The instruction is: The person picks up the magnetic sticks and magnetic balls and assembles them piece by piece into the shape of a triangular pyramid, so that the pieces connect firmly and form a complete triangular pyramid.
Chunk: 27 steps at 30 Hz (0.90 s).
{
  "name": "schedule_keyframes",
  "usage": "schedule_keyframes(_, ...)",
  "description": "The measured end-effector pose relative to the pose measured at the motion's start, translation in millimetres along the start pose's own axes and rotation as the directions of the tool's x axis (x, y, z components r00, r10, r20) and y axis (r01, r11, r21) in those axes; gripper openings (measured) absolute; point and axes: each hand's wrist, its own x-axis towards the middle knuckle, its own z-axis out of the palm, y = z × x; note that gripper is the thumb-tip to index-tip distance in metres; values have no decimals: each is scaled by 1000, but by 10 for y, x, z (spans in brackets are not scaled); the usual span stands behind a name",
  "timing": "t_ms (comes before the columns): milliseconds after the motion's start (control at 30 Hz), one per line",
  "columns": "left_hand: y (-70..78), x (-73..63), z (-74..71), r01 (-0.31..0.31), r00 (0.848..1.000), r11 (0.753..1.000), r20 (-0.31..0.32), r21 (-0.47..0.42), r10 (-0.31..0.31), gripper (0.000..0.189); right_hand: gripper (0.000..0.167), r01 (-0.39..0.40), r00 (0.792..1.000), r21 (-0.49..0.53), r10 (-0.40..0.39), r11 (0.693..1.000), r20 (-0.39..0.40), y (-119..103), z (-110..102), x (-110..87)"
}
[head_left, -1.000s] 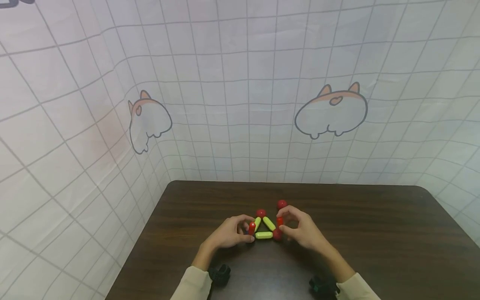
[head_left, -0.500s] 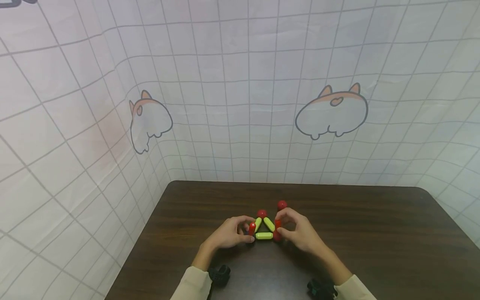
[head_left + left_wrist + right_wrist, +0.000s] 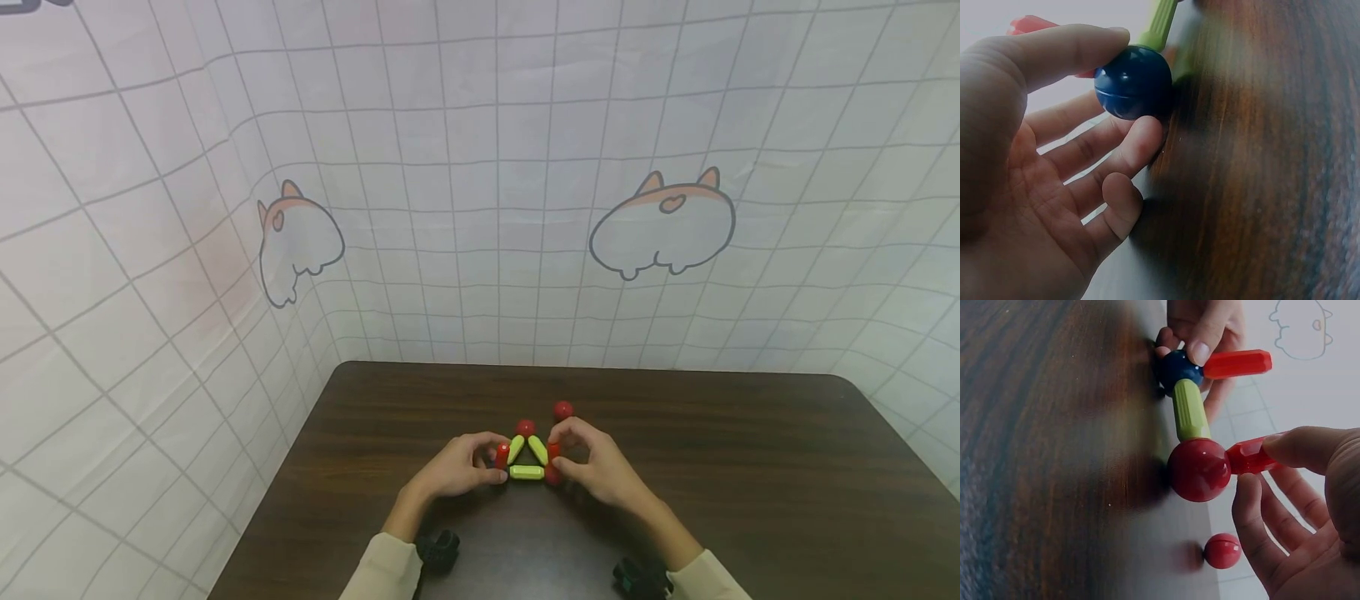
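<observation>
On the table, three lime rods form a triangle; the front lime rod (image 3: pixel 527 472) joins a blue ball (image 3: pixel 1135 81) at left to a red ball (image 3: pixel 1199 470) at right. Another red ball (image 3: pixel 526 427) marks the far corner. My left hand (image 3: pixel 459 467) holds the blue ball, thumb on top and fingers beside it. From that ball a red rod (image 3: pixel 1238 364) stands up. My right hand (image 3: pixel 603 467) pinches a second red rod (image 3: pixel 1250 455) between thumb and fingertip, its lower end against the right red ball. The fingers partly hide these corners in the head view.
A loose red ball (image 3: pixel 563 410) lies just beyond the right hand. The dark wooden table (image 3: pixel 750 467) ends at a white grid-patterned curtain (image 3: pixel 480 208) behind and at the left. Black wrist straps (image 3: pixel 439 551) sit near both cuffs.
My right hand has shifted slightly left and down, bringing its red rod onto the right red ball. The left hand stays nearly still at the blue ball.
</observation>
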Motion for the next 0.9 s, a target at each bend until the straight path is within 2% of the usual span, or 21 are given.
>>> schedule_keyframes(600,-5,-3,-1,-7,1000,1000,-16,-17,7,45,29,-1,1000,-3,1,1000,21,-14,6,-6)
schedule_keyframes(900,-30,6,-4,-11,999,1000,-54,-13,10,39,29,15,999,-14,-14,1000,39,-21,3,-9)
